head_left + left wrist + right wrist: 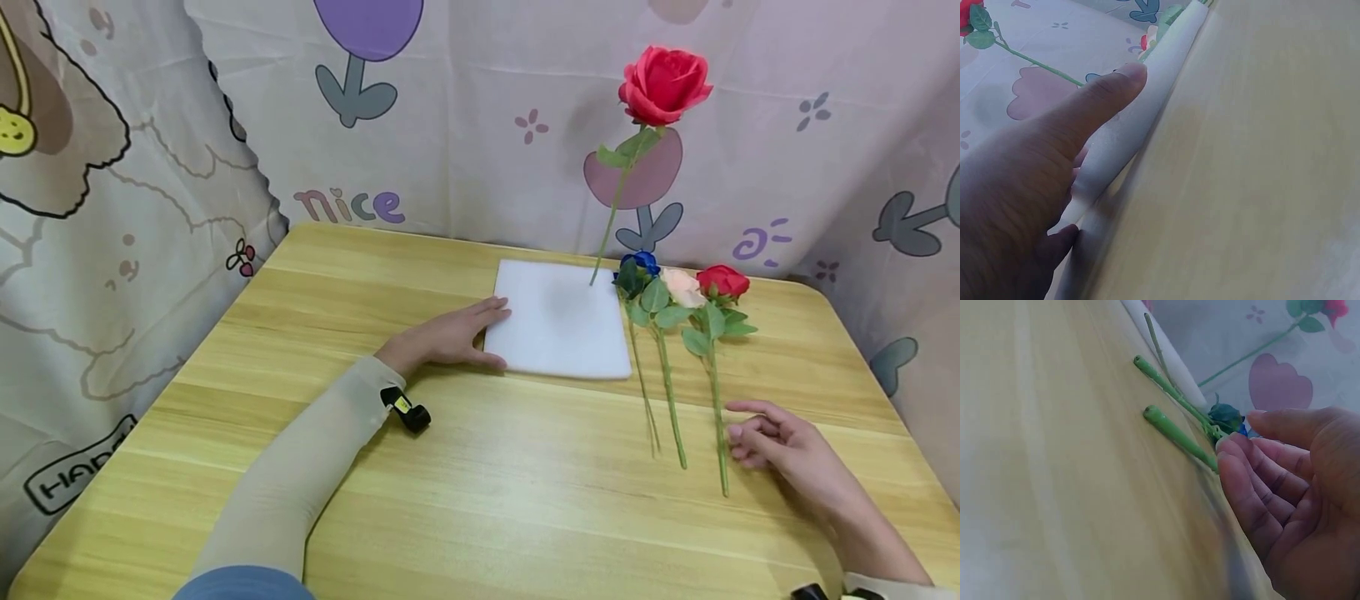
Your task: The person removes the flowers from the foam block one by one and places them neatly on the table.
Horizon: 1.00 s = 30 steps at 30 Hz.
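Observation:
A white foam board lies flat on the table, with a red artificial rose standing in it near its back right part. My left hand rests at the board's left edge, fingers spread and the thumb at the front left corner. Right of the board lie a blue rose, a pale pink rose and another red rose, stems toward me. My right hand, fingers loosely bent, is beside the second red rose's stem, its fingertips right at it.
The wooden table carries all these things. Behind it hangs a printed cloth, which also covers the left and right sides. Each wrist wears a small black camera.

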Tool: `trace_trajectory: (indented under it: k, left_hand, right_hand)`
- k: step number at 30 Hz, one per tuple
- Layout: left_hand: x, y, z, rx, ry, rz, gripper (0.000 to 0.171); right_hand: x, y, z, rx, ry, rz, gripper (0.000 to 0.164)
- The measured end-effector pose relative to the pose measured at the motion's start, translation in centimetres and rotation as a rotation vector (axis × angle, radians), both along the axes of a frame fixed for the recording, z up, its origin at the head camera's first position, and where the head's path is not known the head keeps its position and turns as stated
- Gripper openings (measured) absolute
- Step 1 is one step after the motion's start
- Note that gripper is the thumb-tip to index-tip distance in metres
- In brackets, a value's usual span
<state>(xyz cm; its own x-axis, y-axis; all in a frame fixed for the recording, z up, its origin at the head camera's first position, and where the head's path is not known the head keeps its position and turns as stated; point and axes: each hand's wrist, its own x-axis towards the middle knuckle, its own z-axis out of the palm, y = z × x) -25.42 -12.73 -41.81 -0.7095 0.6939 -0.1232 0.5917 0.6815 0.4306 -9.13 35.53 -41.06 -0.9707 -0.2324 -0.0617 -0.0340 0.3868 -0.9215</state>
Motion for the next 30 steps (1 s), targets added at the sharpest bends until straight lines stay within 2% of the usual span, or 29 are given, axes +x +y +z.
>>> trace_trajectory:
  k: [8,14,23,30]
  left_hand:
    - [0.2,0.0,-0.1,0.002,-0.006,0.0,0.107]
    - [0.2,0.0,-0.2,0.003,0.001,0.011,0.107]
    - [0.1,0.0,-0.4,0.006,0.006,0.017,0.107]
    - [0.0,0.0,0.0,0.004,0.0,0.004,0.107]
  right_hand:
    - [-0.7,-1.0,1.1,0.08,0.11,0.037,0.031]
    - [-1.6,-2.3,2.1,0.159,0.133,0.042,0.029]
    - [-3.1,-4.5,3.6,0.322,0.2,0.046,0.037]
    - [-4.5,-6.1,4.4,0.328,0.25,0.074,0.039]
